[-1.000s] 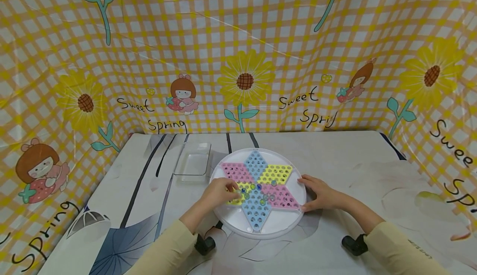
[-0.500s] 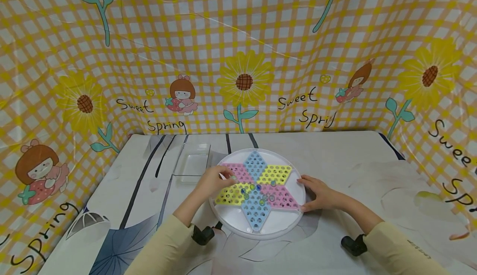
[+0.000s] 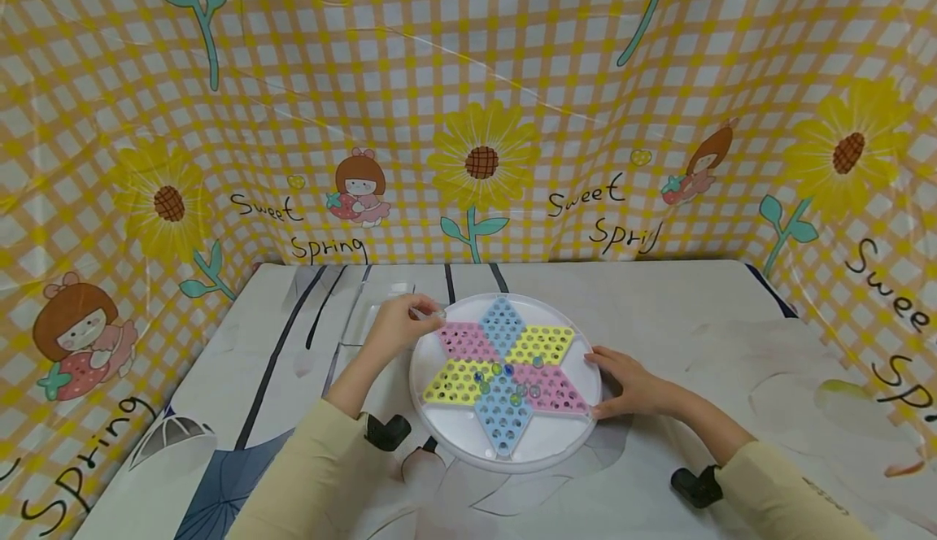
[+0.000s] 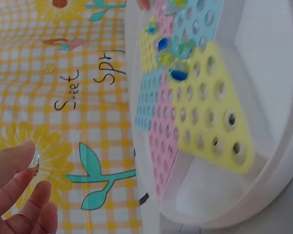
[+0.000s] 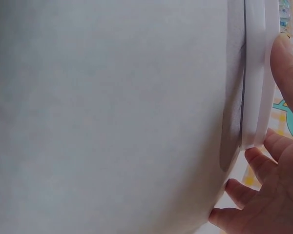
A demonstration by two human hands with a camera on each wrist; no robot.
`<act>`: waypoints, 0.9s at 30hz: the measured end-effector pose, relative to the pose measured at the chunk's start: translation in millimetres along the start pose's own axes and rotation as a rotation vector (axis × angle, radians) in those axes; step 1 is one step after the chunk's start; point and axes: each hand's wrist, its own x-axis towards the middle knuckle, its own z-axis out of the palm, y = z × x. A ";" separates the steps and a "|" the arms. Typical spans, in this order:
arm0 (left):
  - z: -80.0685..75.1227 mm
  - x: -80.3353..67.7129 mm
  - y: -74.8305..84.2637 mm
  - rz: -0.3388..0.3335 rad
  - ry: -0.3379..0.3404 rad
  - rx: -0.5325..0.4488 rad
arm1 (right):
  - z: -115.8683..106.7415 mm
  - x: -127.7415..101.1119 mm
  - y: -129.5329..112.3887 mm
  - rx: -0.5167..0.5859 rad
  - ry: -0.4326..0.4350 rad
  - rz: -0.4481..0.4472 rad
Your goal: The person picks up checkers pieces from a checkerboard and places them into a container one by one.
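A round white Chinese checkers board (image 3: pixel 545 441) with a blue, pink and yellow star of holes lies on the table. Several glass marbles (image 3: pixel 534 391) sit around the star's middle. My left hand (image 3: pixel 398 327) is past the board's upper left rim, near the clear tray (image 3: pixel 353 333), which it partly covers. Between thumb and fingertip it pinches a clear glass marble (image 4: pixel 35 160). My right hand (image 3: pixel 635 384) rests at the board's right rim, fingers spread. In the right wrist view the thumb (image 5: pixel 285 66) touches the rim, and some fingertips reach the table.
The board stands on a pale table (image 3: pixel 681 304) printed with dark lines. A yellow checked cloth (image 3: pixel 410 76) with sunflowers encloses the back and both sides. A black wrist camera (image 3: pixel 388 433) sits below the left hand, another (image 3: pixel 695 487) below the right.
My left hand, pinching the marble, has moved up and left from the board's left yellow section, out over the rim towards the tray. The right hand stays at the board's right rim.
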 end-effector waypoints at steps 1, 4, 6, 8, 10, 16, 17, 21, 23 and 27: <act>-2.8 1.6 -0.1 -0.002 0.005 0.004 | 0.1 -0.2 0.0 0.000 0.001 0.001; -11.9 5.2 -0.6 -0.004 0.029 0.010 | 0.4 -0.7 0.0 -0.006 0.004 -0.002; -17.7 7.4 -1.2 0.001 0.045 0.011 | 0.5 -0.8 0.1 -0.007 0.006 -0.003; -22.7 9.4 -2.2 0.006 0.060 0.022 | 0.6 -1.1 0.1 -0.007 0.007 -0.002; -27.5 11.4 -3.4 0.007 0.069 0.021 | 0.8 -1.4 0.1 -0.004 0.005 0.001; -41.0 16.7 -10.8 -0.013 0.094 0.000 | 1.5 -1.8 0.6 0.013 -0.004 0.014; -43.1 17.8 -12.4 -0.020 0.097 -0.007 | 1.5 -1.9 0.7 0.016 -0.003 0.016; -51.8 21.8 -18.3 -0.062 0.103 -0.018 | 1.6 -2.0 1.2 0.013 0.003 0.011; -55.9 23.6 -21.8 -0.077 0.106 -0.027 | 1.3 -2.2 1.1 0.014 0.005 0.009; -62.9 25.1 -27.1 -0.095 0.115 -0.048 | 0.4 -2.0 0.9 0.012 0.010 -0.008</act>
